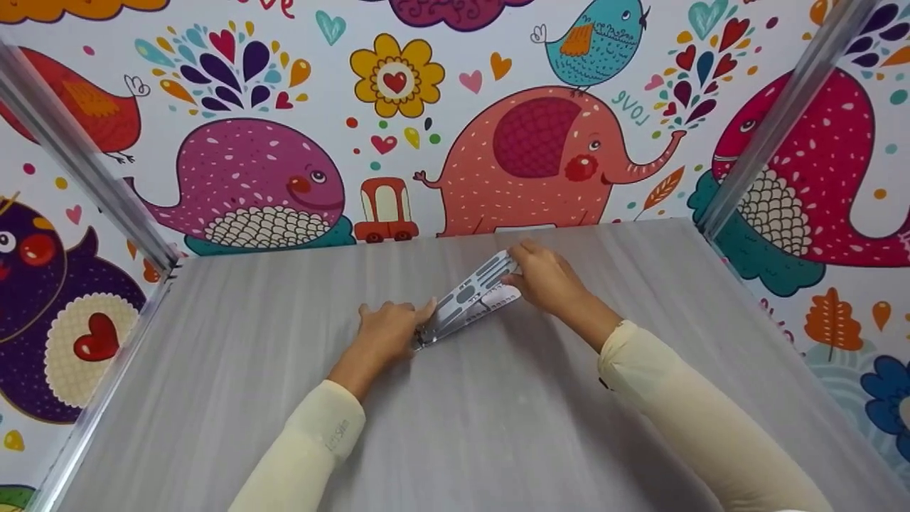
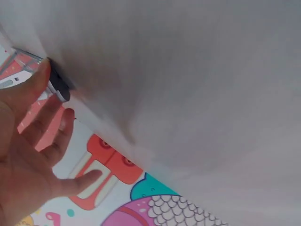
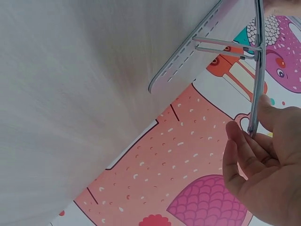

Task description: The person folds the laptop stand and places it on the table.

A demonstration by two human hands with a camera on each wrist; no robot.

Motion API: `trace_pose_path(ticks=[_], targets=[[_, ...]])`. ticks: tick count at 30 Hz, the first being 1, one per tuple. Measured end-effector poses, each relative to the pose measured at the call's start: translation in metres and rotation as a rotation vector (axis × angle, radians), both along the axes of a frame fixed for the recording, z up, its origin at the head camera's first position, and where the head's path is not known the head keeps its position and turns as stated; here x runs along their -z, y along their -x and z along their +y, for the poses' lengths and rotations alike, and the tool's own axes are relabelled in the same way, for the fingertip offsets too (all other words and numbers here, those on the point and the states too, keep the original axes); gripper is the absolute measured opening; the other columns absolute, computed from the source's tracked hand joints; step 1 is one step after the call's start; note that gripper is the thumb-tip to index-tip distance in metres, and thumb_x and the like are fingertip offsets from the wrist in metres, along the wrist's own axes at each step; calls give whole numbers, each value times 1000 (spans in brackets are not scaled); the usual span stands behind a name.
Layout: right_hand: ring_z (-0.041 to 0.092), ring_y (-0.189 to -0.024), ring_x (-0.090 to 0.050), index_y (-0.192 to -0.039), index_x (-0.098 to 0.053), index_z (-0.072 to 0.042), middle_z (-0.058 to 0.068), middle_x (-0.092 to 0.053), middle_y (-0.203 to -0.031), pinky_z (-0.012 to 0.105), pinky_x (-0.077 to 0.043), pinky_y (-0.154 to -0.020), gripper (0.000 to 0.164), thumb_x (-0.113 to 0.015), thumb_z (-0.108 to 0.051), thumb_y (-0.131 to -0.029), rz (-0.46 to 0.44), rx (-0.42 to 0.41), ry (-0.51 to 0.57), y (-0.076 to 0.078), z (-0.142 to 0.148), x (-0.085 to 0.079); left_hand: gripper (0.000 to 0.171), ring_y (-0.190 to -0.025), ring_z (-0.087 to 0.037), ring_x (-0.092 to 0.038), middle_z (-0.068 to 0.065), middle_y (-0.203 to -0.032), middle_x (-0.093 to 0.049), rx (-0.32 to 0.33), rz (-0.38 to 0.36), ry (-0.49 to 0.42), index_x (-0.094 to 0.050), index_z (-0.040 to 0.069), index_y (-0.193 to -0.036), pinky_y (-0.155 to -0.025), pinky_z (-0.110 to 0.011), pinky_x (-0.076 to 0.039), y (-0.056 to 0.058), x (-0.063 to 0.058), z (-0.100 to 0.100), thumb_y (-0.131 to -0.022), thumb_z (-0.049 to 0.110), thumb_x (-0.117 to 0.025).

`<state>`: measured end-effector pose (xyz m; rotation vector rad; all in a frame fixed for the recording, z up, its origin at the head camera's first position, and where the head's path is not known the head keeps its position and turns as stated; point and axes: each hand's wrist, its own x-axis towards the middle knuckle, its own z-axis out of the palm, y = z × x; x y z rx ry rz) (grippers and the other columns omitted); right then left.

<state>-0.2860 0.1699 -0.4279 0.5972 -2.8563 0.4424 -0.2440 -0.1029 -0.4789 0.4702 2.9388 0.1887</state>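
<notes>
A slotted folding stand, probably for a laptop [image 1: 466, 293], sits partly raised on the table, its upper plate tilted above a flat base. With thumb and fingers my left hand [image 1: 387, 331] pinches the hinged end; in the left wrist view a dark edge piece [image 2: 59, 82] shows beside the thumb. My right hand [image 1: 547, 277] pinches the far end of the upper plate and holds it off the base. In the right wrist view, a wire prop [image 3: 223, 43] spans between the upper plate [image 3: 258, 61] and the base [image 3: 162, 77], which rests on the tabletop.
The grey wood-grain table [image 1: 284, 299] extends around the stand. Behind it rises a wall panel printed with cartoon animals [image 1: 526, 163]. Metal frame posts [image 1: 782, 121] stand at the left and right corners.
</notes>
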Motion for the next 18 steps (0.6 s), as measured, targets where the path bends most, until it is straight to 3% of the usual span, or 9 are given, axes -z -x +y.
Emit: trace_pose_path(ticks=[13, 18], targets=[[24, -98, -68, -135, -61, -8, 10, -64, -117, 37, -62, -85, 53, -78, -31, -91, 43, -4, 77, 2, 5, 14, 75, -123, -36, -60, -12, -134, -67, -7, 52, -39, -41, 32, -156, -109, -79, -30, -5, 5, -3, -91, 18, -77], [22, -95, -66, -142, -57, -9, 8, -63, -118, 36, -62, -85, 61, -78, -34, -91, 23, -12, 120, 4, 6, 20, 74, -126, -35, -59, -11, -137, -66, -50, 20, -74, -40, 35, -155, -110, -78, -29, -8, 7, -6, -92, 17, -75]])
